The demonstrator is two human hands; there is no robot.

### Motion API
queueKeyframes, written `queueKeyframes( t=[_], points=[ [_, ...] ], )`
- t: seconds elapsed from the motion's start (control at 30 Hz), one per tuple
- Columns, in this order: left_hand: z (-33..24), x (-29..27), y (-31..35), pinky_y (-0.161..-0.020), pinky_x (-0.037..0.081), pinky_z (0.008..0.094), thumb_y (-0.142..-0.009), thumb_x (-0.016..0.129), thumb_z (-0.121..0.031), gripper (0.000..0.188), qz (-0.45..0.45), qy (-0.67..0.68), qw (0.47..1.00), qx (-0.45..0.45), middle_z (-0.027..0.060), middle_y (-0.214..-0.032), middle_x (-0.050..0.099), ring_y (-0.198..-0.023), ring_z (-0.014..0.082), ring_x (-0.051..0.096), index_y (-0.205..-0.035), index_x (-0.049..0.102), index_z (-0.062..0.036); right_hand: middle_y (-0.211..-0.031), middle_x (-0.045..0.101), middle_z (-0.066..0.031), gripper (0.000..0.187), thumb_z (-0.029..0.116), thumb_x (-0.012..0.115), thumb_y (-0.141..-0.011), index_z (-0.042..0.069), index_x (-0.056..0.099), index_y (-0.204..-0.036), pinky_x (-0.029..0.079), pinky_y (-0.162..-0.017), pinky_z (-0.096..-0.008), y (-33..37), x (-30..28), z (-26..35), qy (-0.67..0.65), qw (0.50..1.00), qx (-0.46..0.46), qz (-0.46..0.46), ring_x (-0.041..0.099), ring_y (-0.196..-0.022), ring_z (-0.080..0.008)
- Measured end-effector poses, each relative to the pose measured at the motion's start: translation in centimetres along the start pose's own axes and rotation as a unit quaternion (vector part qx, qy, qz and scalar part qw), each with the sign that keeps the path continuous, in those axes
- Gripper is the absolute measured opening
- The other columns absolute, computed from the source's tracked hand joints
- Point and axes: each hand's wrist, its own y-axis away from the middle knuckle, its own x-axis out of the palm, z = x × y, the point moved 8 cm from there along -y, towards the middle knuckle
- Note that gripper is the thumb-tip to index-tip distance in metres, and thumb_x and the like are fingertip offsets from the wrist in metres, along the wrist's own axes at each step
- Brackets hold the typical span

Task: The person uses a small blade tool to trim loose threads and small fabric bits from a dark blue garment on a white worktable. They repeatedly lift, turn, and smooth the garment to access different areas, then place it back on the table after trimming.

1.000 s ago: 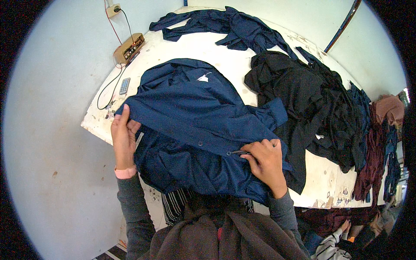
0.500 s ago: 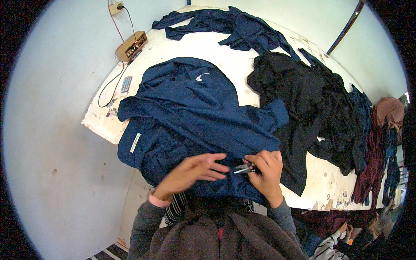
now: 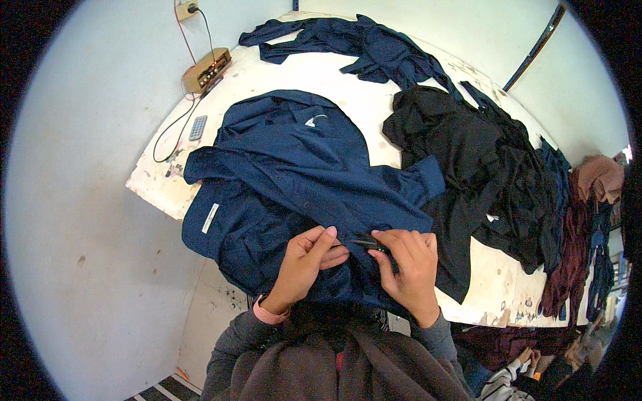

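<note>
A navy blue button-front garment (image 3: 287, 167) lies spread in front of me, with a small white label strip at its left side. Above its near part, my right hand (image 3: 411, 264) grips small thread snips (image 3: 365, 242), their metal blades pointing left. Facing those blade tips is my left hand (image 3: 304, 260), thumb and fingers drawn together in a pinch over the cloth. Whatever the pinch holds is too small to make out. A pinkish band (image 3: 269, 311) circles my left wrist.
A heap of black garments (image 3: 468, 147) lies to the right on the white table (image 3: 150, 180). More navy garments (image 3: 388, 50) line the far edge. A small remote (image 3: 198, 127) and a brown radio-like box (image 3: 206, 72) with cables sit at left. Another person's hands (image 3: 528, 357) show lower right.
My left hand has moved slightly right and gone from spread fingers to a pinch near the blades. My right hand has shifted only a little, still holding the snips.
</note>
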Motion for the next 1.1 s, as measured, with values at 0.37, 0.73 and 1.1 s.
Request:
queueKeyframes(
  t=[0.37, 0.73, 1.1],
  points=[
    [-0.6, -0.4, -0.2, -0.084, 0.060, 0.0314, -0.104, 0.058, -0.030, 0.031, -0.013, -0.030, 0.999, 0.005, 0.0054, -0.092, 0.067, -0.088, 0.0160, 0.071, -0.094, 0.062, -0.0010, -0.096, 0.067, -0.0053, 0.024, 0.012, 0.072, -0.085, 0.008, 0.066, -0.108, 0.040, -0.074, -0.0365, 0.3, -1.1, -1.4, -0.036, 0.997, 0.038, -0.052, 0.060, -0.080, -0.0248],
    [-1.2, -0.5, -1.1, -0.087, 0.059, 0.0330, -0.105, 0.056, -0.028, 0.029, -0.005, -0.016, 1.000, 0.022, 0.0061, -0.095, 0.069, -0.093, 0.0188, 0.072, -0.097, 0.064, -0.0017, -0.085, 0.060, -0.0069, 0.040, 0.021, 0.085, -0.073, 0.006, 0.064, -0.104, 0.046, -0.072, -0.0333, 4.0, 0.3, -4.3, -0.171, 0.966, 0.190, 0.044, 0.057, -0.079, -0.0217],
    [-12.3, -2.0, -0.4, -0.115, 0.034, 0.0487, -0.077, 0.079, -0.012, 0.083, -0.243, -0.632, 0.582, 0.450, 0.0195, -0.149, 0.040, -0.138, 0.0392, 0.041, -0.150, 0.040, -0.0126, -0.101, 0.059, -0.0132, 0.021, 0.007, 0.067, -0.071, 0.008, 0.067, -0.091, 0.048, -0.080, -0.0358, 5.5, -14.8, -6.2, 0.053, 0.925, -0.008, -0.377, 0.059, -0.089, -0.0275]
  ],
)
